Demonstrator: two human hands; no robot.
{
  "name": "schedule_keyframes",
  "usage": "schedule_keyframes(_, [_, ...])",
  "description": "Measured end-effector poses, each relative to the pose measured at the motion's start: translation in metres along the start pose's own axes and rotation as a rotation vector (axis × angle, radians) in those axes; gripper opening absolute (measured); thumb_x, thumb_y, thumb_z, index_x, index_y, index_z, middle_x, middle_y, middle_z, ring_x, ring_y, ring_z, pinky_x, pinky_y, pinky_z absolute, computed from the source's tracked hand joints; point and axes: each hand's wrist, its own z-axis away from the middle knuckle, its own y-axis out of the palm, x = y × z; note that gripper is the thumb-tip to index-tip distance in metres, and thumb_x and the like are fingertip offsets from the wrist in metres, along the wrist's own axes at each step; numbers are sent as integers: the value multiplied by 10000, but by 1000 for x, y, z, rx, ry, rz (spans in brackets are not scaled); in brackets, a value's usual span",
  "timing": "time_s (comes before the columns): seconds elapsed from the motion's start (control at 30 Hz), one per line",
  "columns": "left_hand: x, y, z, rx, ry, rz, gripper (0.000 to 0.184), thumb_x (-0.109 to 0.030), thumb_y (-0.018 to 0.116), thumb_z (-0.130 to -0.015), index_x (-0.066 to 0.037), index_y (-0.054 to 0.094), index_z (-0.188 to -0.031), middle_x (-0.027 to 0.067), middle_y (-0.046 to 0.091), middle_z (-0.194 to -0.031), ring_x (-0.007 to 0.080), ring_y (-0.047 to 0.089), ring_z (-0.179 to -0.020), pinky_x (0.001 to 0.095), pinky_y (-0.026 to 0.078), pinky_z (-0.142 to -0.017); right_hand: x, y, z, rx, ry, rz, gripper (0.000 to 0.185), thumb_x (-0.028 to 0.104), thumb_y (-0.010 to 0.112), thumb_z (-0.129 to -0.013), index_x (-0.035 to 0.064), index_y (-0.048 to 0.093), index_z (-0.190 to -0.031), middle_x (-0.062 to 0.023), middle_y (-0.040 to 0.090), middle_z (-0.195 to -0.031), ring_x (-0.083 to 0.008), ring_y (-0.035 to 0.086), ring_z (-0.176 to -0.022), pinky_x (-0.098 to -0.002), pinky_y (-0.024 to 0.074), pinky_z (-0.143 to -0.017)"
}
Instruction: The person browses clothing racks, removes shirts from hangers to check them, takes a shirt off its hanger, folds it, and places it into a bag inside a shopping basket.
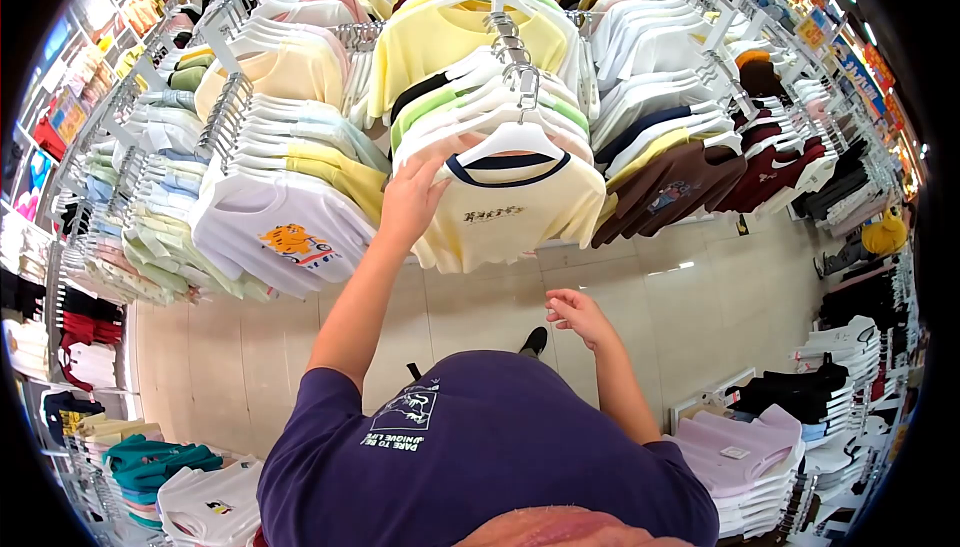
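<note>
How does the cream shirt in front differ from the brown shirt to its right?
The cream shirt is pale with a contrasting navy collar; the brown shirt is dark.
The cream shirt's chest design is a narrow dark row; the brown shirt's is a bluish picture.
The left hand touches the cream shirt; neither hand touches the brown shirt.
Both hang up.

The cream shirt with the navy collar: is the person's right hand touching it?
Apart. The head view shows floor plainly visible between the right hand and the cream shirt's lower edge.
</note>
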Motion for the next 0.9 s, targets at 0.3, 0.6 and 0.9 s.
schedule_keyframes(0.3, [2,2,-8,55,-83,-81,523,-78,770,-758,-95,635,-1263,127,651,-1116,333,607,-1041,427,501,-909,1,-9,-5,14,-11,5,417,288,638,-977,30,602,-1303,-44,661,-1106,-132,658,-905,-276,521,-741])
schedule_keyframes(0.6, [-17,-2,38,-40,22,-156,570,-15,739,-776,-63,595,-1326,189,520,-1389,403,486,-1277,475,399,-1074,-39,-22,-12,-77,82,16,401,364,688,-929,67,667,-1197,-37,688,-1002,-130,654,-881,-287,524,-737])
schedule_keyframes(0.9, [-14,10,203,498,-289,68,550,-91,737,-828,-56,572,-1351,227,469,-1435,413,508,-1279,442,454,-1045,-209,-76,-15,-203,28,896,402,438,650,-861,66,753,-974,-161,733,-903,-298,703,-724,-412,563,-745])
